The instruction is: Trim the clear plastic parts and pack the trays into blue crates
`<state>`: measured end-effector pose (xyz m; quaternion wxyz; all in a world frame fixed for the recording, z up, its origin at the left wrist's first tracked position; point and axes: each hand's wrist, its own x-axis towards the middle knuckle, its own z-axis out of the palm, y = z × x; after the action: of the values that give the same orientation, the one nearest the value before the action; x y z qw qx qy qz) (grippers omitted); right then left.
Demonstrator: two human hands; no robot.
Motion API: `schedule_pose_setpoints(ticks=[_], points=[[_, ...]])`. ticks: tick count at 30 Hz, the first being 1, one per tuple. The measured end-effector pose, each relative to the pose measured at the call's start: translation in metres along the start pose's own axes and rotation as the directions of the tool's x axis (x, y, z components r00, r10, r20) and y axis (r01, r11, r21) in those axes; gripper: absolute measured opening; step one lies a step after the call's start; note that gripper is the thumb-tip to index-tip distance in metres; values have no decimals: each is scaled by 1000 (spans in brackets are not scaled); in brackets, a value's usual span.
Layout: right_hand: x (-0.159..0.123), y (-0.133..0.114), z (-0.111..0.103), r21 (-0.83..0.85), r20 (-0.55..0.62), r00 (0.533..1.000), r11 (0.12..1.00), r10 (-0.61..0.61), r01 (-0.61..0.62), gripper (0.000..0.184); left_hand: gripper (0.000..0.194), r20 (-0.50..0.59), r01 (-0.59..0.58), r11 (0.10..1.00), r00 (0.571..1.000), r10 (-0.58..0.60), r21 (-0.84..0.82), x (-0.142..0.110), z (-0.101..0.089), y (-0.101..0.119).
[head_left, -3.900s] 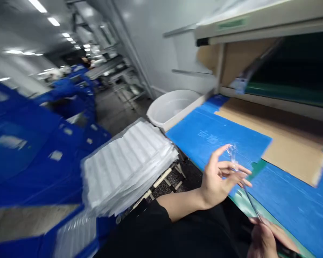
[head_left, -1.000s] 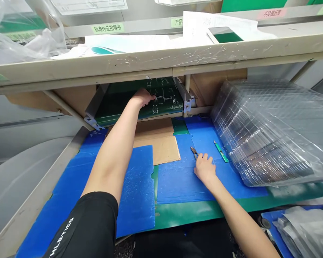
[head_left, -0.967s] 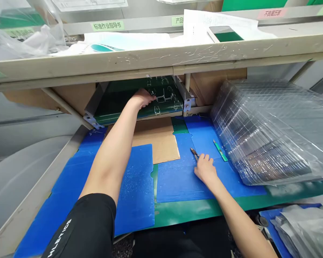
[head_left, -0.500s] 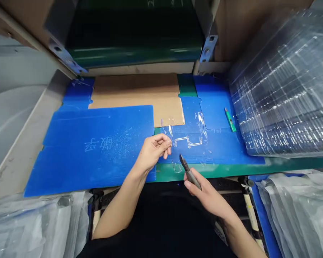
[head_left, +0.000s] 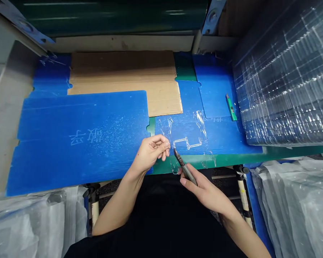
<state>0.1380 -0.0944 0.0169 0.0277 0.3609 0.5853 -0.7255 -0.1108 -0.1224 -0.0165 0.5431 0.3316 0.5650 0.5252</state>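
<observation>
My left hand (head_left: 150,152) pinches the left edge of a clear moulded plastic piece (head_left: 187,142) just above the blue mat at the bench's front edge. My right hand (head_left: 201,190) is closed round a pair of grey cutters (head_left: 183,166). The cutters' tip points up at the piece's lower left part, close to my left fingers. Whether the jaws touch the plastic I cannot tell.
Blue corrugated sheets (head_left: 80,136) and a cardboard sheet (head_left: 129,77) cover the green bench. A green utility knife (head_left: 231,107) lies beside a tall wrapped stack of clear trays (head_left: 285,79) at the right. Bags of white plastic sit at lower left (head_left: 29,222) and lower right (head_left: 293,204).
My left hand drew back from the green conveyor under the shelf and brought the clear piece to the bench front. My right hand lifted the cutters off the mat and raised them to the piece.
</observation>
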Motion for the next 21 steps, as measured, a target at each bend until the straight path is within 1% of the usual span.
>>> schedule_pose_setpoints(ticks=[3,6,9,12,18,21], points=[[1,-2,0,-13,-3,1000,1000,16,-16,33,41,-13,-4,1000,1000,4,0,0,-3,-1],[2,-3,0,-11,16,1000,1000,11,-11,32,39,-2,-14,999,1000,14,-31,-1,-5,-1],[5,-2,1,18,25,1000,1000,-3,3,32,38,23,-5,999,1000,6,-53,-2,-6,-1],[7,-2,2,67,24,1000,998,7,-8,33,36,46,0,998,999,4,-68,-3,-6,-2],[8,-1,4,129,90,996,992,3,-15,32,34,72,-2,993,997,11,-119,-5,-9,-2],[9,1,3,152,116,993,988,-17,0,30,34,82,-4,990,996,16,-140,-5,-8,-1]])
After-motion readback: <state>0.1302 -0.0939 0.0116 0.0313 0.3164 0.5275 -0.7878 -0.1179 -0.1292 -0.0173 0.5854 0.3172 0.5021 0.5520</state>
